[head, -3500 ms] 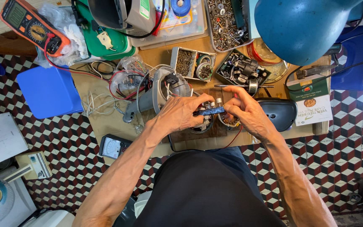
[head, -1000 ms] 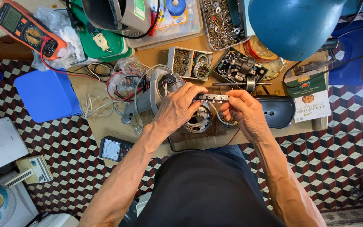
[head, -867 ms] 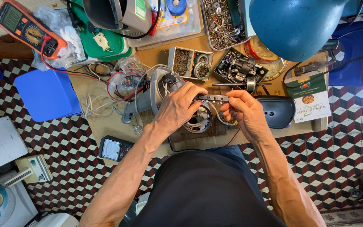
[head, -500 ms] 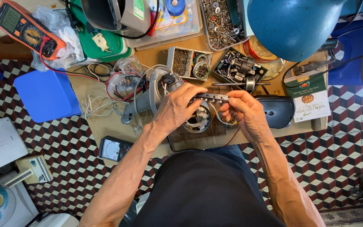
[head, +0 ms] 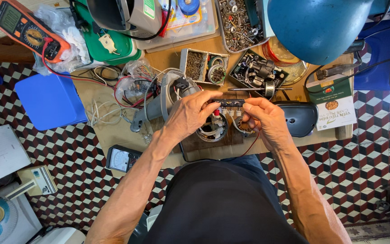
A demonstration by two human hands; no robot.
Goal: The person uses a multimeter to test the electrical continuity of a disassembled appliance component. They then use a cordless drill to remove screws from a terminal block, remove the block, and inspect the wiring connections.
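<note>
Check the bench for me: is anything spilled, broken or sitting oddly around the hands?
Nothing looks spilled or broken. Both hands, left hand and right hand, hold a small dark switch strip level above the opened round motor housing. Loose white wires sprawl untidily left of it.

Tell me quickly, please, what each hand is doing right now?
Left hand: closed on one end of the dark switch bar.
Right hand: closed on its other end.

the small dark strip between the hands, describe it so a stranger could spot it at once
Start at the big blue lamp shade and drop down-left to the wooden bench's front edge. There the left hand and right hand pinch the ends of a short black switch bar, the only part lifted off the bench.
</note>
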